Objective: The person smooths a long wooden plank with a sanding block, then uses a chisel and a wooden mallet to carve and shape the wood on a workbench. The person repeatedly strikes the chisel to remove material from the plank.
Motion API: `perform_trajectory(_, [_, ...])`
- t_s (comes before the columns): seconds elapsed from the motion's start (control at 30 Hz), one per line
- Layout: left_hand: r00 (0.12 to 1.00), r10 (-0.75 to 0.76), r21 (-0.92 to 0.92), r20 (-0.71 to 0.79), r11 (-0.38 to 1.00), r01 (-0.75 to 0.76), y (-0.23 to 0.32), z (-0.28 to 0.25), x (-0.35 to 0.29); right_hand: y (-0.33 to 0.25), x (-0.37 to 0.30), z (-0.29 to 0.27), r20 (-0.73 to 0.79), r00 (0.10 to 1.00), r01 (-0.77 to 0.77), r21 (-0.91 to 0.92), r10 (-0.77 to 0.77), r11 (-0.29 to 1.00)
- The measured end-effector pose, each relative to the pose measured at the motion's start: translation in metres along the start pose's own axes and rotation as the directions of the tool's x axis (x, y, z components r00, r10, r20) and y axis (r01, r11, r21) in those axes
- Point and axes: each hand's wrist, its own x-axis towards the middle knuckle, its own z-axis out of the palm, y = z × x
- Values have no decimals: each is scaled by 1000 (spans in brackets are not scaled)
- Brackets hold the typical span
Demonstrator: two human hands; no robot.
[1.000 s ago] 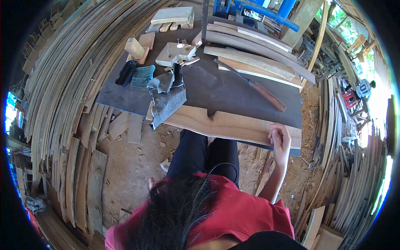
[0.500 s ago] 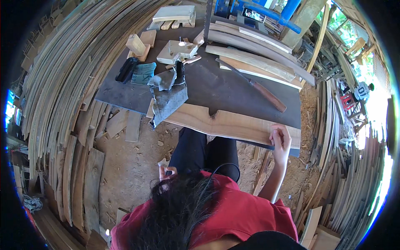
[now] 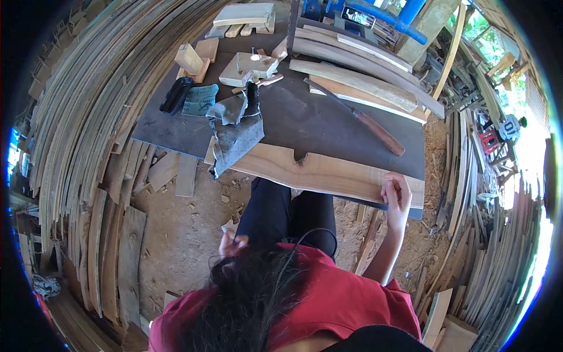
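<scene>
A long brown wooden plank (image 3: 346, 175) with a notch in its upper edge lies along the table's near edge, above my lap. At its right end my right hand (image 3: 397, 198) rests with the fingers loosely curled in; nothing shows in them. My left hand (image 3: 232, 243) is low beside my left thigh, off the plank. Hair covers part of it and its fingers are blurred. Over the plank's left part hangs a torn, creased grey sheet (image 3: 237, 138). A saw-like tool (image 3: 381, 134) with a dark blade and wooden handle lies behind the plank.
On the dark table (image 3: 281, 120) are a green abrasive sheet (image 3: 200, 100), a black object (image 3: 176, 97), and a wood block (image 3: 237, 71) with an upright nail. Curved boards (image 3: 358, 85) lie at the back right. Tall stacks of wood strips (image 3: 88, 117) stand left. A person (image 3: 509, 128) sits far right.
My left hand has shifted slightly down and left, and its fingers, earlier curled into a ring, are now blurred. My right hand and the plank stay about where they were.
</scene>
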Motion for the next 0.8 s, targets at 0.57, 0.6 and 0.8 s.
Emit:
perform_trajectory(0.57, [998, -2, 15, 55, 1000, 1, 25, -42, -12, -3, 5, 4, 37, 999, -1, 17, 1, 1000])
perform_trajectory(0.6, [998, -17, 7, 64, 1000, 17, 27, -42, -8, -4, 5, 4, 34, 999, -8, 13, 8, 1000])
perform_trajectory(0.8, [985, -52, -19, 163, 998, 56, 22, -51, 27, -5, 4, 2, 31, 999, -22, 13, 22, 1000])
